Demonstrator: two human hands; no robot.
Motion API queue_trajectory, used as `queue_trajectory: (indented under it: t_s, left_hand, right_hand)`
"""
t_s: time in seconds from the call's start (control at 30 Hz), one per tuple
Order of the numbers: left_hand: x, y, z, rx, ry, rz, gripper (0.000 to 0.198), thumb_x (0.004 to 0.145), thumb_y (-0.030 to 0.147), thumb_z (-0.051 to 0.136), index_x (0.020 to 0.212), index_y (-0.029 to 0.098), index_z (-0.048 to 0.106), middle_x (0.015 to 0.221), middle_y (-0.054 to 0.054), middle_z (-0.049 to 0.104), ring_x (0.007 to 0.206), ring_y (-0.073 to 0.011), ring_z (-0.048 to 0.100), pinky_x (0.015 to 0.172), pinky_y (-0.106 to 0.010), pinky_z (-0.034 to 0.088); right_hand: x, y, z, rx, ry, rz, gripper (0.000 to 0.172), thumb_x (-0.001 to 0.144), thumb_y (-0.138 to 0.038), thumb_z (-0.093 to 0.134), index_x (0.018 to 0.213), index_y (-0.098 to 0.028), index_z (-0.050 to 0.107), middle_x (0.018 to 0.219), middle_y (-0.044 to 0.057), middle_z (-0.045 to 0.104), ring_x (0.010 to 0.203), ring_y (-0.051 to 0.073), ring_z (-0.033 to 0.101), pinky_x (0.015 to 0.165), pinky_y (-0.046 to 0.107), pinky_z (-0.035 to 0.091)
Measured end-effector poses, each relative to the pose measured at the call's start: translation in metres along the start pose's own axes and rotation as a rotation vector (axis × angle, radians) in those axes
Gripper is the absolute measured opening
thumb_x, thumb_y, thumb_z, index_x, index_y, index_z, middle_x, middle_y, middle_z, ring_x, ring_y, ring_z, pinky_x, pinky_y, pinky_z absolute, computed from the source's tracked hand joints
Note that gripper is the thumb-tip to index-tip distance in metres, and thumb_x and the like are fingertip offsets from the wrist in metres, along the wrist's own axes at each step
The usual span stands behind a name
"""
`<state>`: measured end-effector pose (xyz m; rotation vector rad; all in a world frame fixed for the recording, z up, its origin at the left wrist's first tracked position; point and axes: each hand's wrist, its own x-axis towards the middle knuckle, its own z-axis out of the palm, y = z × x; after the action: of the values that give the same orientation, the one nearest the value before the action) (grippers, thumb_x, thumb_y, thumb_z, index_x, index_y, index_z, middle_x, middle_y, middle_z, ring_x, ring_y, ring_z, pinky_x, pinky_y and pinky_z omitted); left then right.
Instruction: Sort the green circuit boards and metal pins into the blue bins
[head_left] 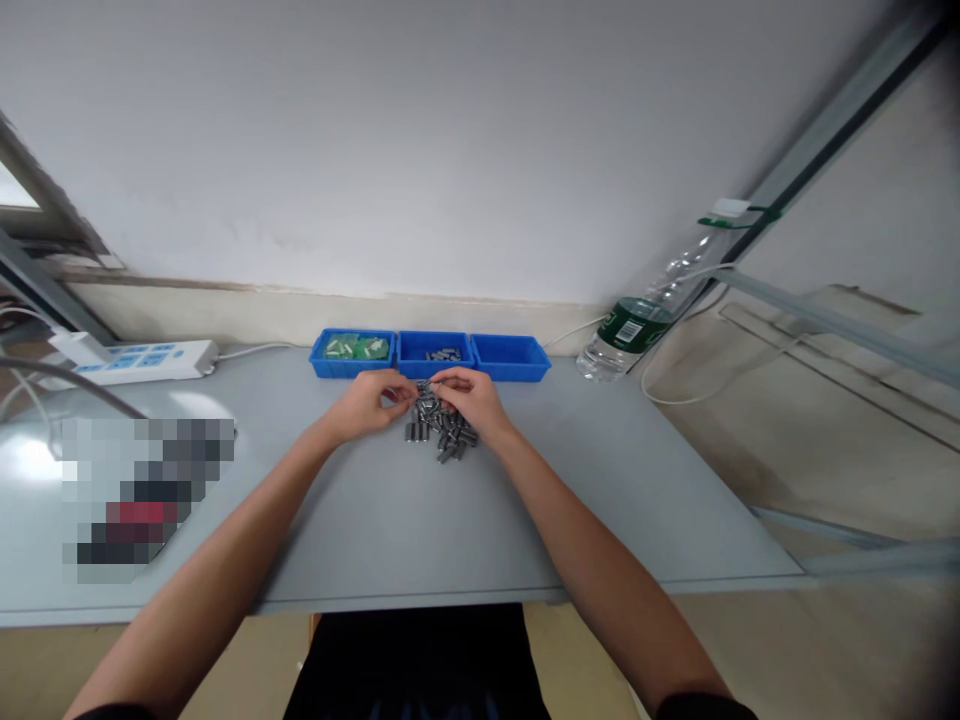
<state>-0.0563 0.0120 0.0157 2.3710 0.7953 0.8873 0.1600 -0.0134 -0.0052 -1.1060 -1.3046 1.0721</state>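
A loose heap of small grey metal pieces (452,432) lies on the grey table in front of the bins. At the heap's upper left is my left hand (373,403), its thumb and forefinger curled together; anything between them is too small to make out. My right hand (472,398) is over the heap's upper right, fingers pinched around something I cannot make out. Just behind both hands stands the middle blue bin (409,366), with several small metal pieces (444,355) inside. The left blue bin (319,365) holds green and whitish pieces (356,347).
A right blue bin (511,372) adjoins the middle one. The clear plastic bottle (626,330) leans at the back right by a metal frame. A white power strip (150,362) with cables is at the back left. One blurred-out object (154,495) lies on the left.
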Motion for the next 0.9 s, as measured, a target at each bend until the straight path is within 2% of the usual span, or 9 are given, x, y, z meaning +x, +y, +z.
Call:
queue_trajectory:
  t_s: [0.07, 0.13, 0.2, 0.27, 0.37, 0.53, 0.7, 0.9]
  left_hand:
    - [-0.001, -0.002, 0.001, 0.064, -0.104, 0.020, 0.021, 0.087, 0.017, 0.061, 0.096, 0.019, 0.079, 0.093, -0.006, 0.076, 0.082, -0.0175, 0.070, 0.075, -0.030, 0.058]
    - [-0.001, -0.003, 0.001, 0.104, -0.183, 0.040, 0.027, 0.084, 0.013, 0.060, 0.098, 0.021, 0.081, 0.097, -0.007, 0.075, 0.084, -0.0186, 0.070, 0.076, -0.031, 0.057]
    - [-0.002, -0.005, 0.002, 0.129, -0.225, 0.054, 0.029, 0.082, 0.011, 0.060, 0.099, 0.021, 0.082, 0.099, -0.007, 0.075, 0.085, -0.0195, 0.070, 0.079, -0.033, 0.057]
    - [-0.003, -0.006, 0.001, 0.154, -0.238, 0.055, 0.029, 0.081, 0.011, 0.061, 0.100, 0.020, 0.082, 0.100, -0.008, 0.075, 0.085, -0.0199, 0.070, 0.082, -0.034, 0.057]
    - [-0.004, -0.010, -0.003, 0.203, -0.230, 0.016, 0.027, 0.082, 0.013, 0.062, 0.102, 0.019, 0.080, 0.101, -0.008, 0.074, 0.085, -0.0197, 0.069, 0.082, -0.033, 0.056]
    - [-0.006, -0.021, -0.010, 0.301, -0.207, -0.094, 0.023, 0.084, 0.014, 0.060, 0.101, 0.018, 0.076, 0.107, -0.010, 0.071, 0.090, -0.0226, 0.068, 0.083, -0.034, 0.054]
    - [-0.007, -0.028, -0.015, 0.319, -0.213, -0.168, 0.019, 0.085, 0.013, 0.058, 0.097, 0.017, 0.071, 0.098, -0.009, 0.073, 0.090, -0.0239, 0.068, 0.085, -0.036, 0.052]
    - [-0.006, -0.025, -0.013, 0.217, -0.142, -0.116, 0.015, 0.087, 0.019, 0.059, 0.100, 0.020, 0.065, 0.088, -0.004, 0.072, 0.078, -0.0193, 0.066, 0.073, -0.031, 0.051]
  right_hand:
    - [0.002, 0.002, -0.001, 0.013, 0.060, -0.015, 0.024, 0.073, -0.034, 0.077, 0.093, -0.021, 0.077, 0.073, 0.002, 0.072, 0.064, 0.017, 0.065, 0.059, 0.030, 0.053]
    - [0.003, 0.001, -0.002, 0.052, 0.099, -0.035, 0.032, 0.076, -0.032, 0.074, 0.107, -0.023, 0.076, 0.100, 0.007, 0.078, 0.079, 0.020, 0.071, 0.067, 0.033, 0.058]
    - [0.004, 0.000, -0.003, 0.076, 0.118, -0.048, 0.041, 0.078, -0.029, 0.072, 0.119, -0.026, 0.073, 0.128, 0.008, 0.072, 0.094, 0.022, 0.073, 0.078, 0.037, 0.061]
    - [0.004, -0.001, -0.003, 0.076, 0.121, -0.044, 0.046, 0.079, -0.028, 0.072, 0.124, -0.028, 0.071, 0.139, 0.008, 0.067, 0.101, 0.023, 0.073, 0.084, 0.040, 0.062]
    - [0.003, -0.001, -0.003, 0.080, 0.112, -0.023, 0.042, 0.079, -0.026, 0.071, 0.121, -0.027, 0.071, 0.136, 0.009, 0.068, 0.101, 0.024, 0.073, 0.082, 0.040, 0.062]
    - [0.003, -0.001, -0.001, 0.084, 0.104, -0.001, 0.031, 0.078, -0.026, 0.070, 0.109, -0.024, 0.072, 0.127, 0.007, 0.072, 0.087, 0.019, 0.074, 0.074, 0.034, 0.061]
    - [0.002, -0.001, -0.001, 0.091, 0.083, 0.015, 0.030, 0.077, -0.027, 0.071, 0.106, -0.024, 0.072, 0.121, 0.007, 0.074, 0.081, 0.017, 0.073, 0.067, 0.029, 0.058]
    - [0.001, -0.001, -0.001, 0.062, 0.008, 0.012, 0.028, 0.078, -0.033, 0.072, 0.104, -0.023, 0.072, 0.099, 0.006, 0.078, 0.076, 0.017, 0.071, 0.067, 0.030, 0.056]
